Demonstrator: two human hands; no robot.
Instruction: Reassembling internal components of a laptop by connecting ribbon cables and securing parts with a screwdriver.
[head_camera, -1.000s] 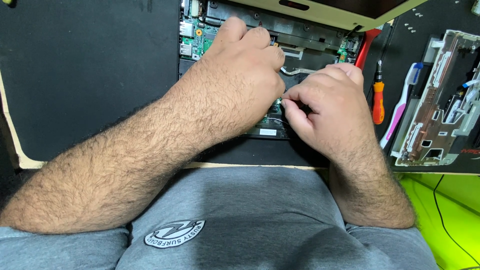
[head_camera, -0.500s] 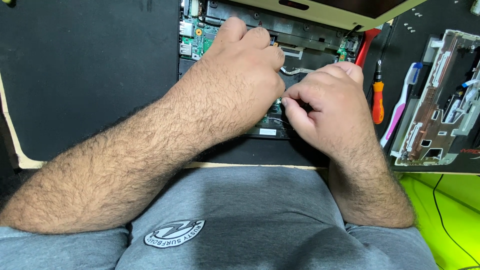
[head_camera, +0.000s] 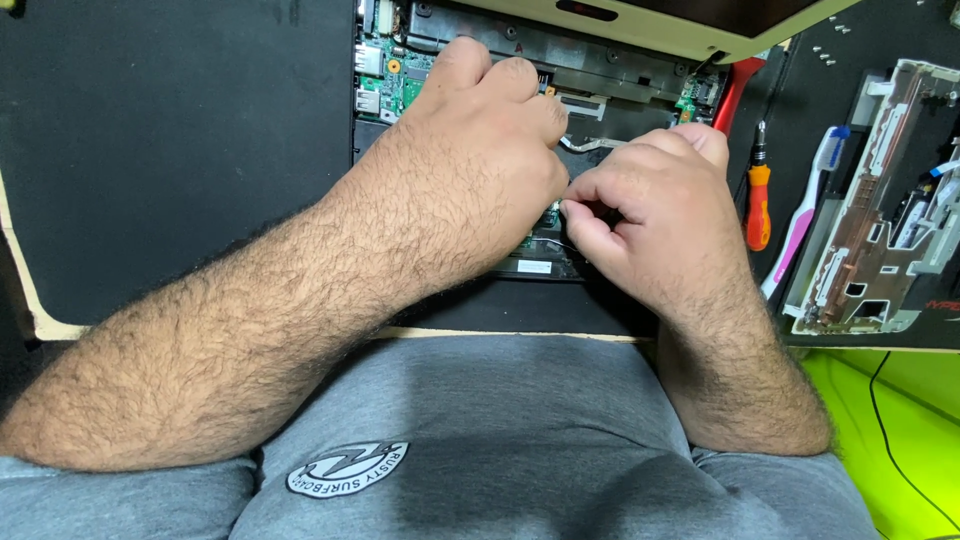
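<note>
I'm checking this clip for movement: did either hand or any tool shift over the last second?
Nothing visibly changed: the left hand and right hand stay together over the opened laptop, and the orange screwdriver lies where it was.

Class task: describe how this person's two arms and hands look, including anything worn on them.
Both forearms are bare and hairy, with no sleeves reaching them. The left hand and the right hand wear no gloves; no rings, watch or wristbands show. Grey short sleeves appear only at the bottom edge, part of a grey shirt with a round white logo.
</note>
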